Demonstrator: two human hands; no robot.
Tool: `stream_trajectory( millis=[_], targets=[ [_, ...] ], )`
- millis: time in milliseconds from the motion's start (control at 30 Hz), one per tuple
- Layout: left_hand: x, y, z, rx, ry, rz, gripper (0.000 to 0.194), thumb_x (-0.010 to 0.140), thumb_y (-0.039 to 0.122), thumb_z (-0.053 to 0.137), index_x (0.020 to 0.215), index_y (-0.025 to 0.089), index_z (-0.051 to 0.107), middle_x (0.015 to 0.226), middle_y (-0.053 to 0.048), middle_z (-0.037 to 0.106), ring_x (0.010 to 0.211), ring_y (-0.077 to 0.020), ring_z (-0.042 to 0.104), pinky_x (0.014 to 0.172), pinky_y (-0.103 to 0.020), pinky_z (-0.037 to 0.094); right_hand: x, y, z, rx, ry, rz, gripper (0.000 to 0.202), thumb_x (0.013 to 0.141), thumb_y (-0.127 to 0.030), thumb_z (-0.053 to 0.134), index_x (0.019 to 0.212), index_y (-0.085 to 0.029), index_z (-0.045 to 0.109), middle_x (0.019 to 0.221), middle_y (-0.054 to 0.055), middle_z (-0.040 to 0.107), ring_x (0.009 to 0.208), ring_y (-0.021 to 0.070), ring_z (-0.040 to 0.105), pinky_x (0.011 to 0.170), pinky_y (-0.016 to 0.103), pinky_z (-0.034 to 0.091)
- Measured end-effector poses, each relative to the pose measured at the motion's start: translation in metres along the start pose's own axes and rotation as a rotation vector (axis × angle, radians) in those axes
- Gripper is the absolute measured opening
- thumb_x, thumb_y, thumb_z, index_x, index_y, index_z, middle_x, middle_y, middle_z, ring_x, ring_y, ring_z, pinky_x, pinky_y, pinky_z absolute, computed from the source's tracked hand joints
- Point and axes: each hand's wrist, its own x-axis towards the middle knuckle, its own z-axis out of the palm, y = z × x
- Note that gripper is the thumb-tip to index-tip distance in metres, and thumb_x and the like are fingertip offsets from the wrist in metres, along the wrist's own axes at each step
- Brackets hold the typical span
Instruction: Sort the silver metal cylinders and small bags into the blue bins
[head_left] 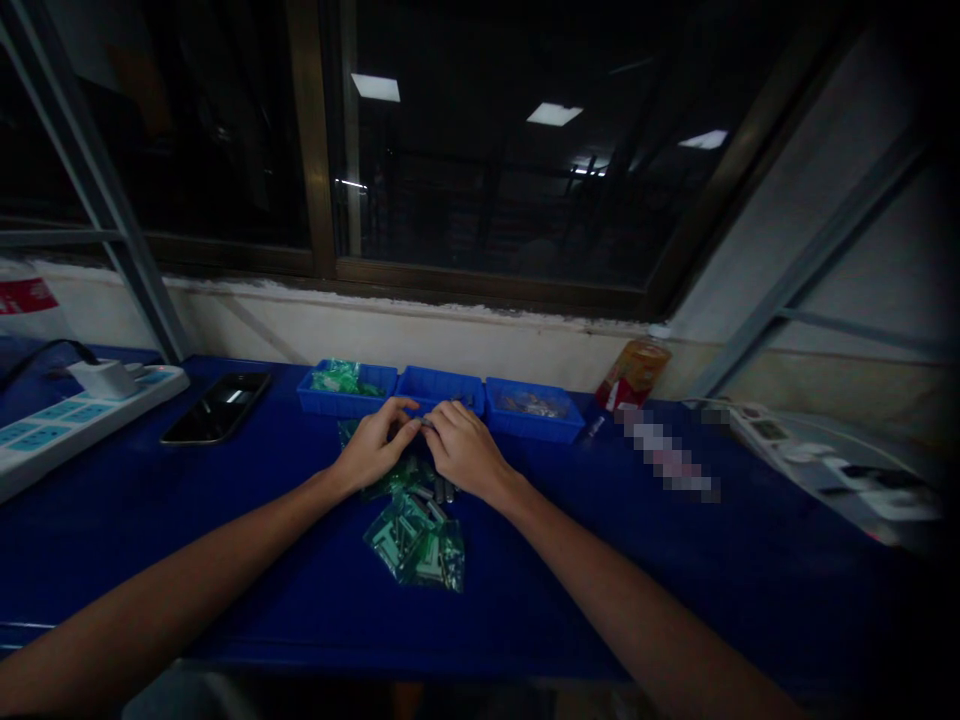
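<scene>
My left hand (375,445) and my right hand (466,450) meet above the blue table, just in front of the bins. Both have their fingers curled in, closed around a small dark piece (427,423) at the fingertips. Its kind is too small and dim to make out. Below them, clear greenish plastic packets (409,545) holding pale and metal parts lie in a loose pile. Several grey metal parts (442,490) rest beside my right wrist, partly covered by the hands.
Three blue bins stand in a row at the back: a left bin (330,403) with green packets, a middle bin (442,378), and a right bin (536,425) with small parts. A phone (217,408) and power strip (97,410) lie left; a bottle (637,370) stands right.
</scene>
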Motion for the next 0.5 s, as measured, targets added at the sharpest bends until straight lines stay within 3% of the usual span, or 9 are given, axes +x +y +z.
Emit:
stream_trajectory(
  millis=[300, 500],
  targets=[
    [-0.0013, 0.0042, -0.0041, 0.074, 0.008, 0.079, 0.027, 0.087, 0.033, 0.044, 0.107, 0.016, 0.047, 0.079, -0.002, 0.062, 0.072, -0.0142, 0.059, 0.066, -0.025, 0.045, 0.0013, -0.0028, -0.0021, 0.030, -0.016, -0.017, 0.024, 0.089, -0.024, 0.036, 0.093, -0.015, 0.058, 0.093, 0.008, 0.057, 0.091, 0.0182, 0.047, 0.084, 0.031, 0.038],
    [-0.0010, 0.0007, -0.0081, 0.136, 0.010, 0.163, 0.020, 0.085, 0.024, 0.047, 0.101, 0.017, 0.056, 0.089, -0.004, 0.064, 0.081, -0.0148, 0.059, 0.074, -0.026, 0.045, 0.0010, -0.0006, 0.0030, 0.122, 0.014, -0.030, 0.025, 0.091, -0.027, 0.035, 0.089, -0.015, 0.057, 0.089, 0.007, 0.058, 0.088, 0.0171, 0.048, 0.082, 0.030, 0.037]
  ],
)
